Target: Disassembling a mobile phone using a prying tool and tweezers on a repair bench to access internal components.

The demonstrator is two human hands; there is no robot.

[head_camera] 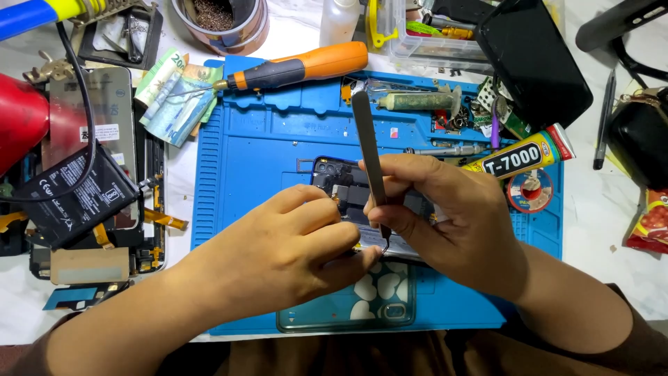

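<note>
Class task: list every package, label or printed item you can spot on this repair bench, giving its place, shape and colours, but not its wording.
Glue tube: right of the mat, yellow and black, red cap.
Battery: far left, black slab, white print.
Banknotes: top left, green-blue paper.
Snack packet: right edge, red.

An orange-handled screwdriver (299,67), folded banknotes (177,97), a black battery (73,195) and a glue tube (522,157) crowd the blue mat (257,146).

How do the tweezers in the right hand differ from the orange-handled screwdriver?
The tweezers are thin, dark metal, gripped by the right hand and pointing down into the opened phone. The screwdriver is thick, orange and grey, lying unheld across the blue mat. Both are long hand tools.
</note>
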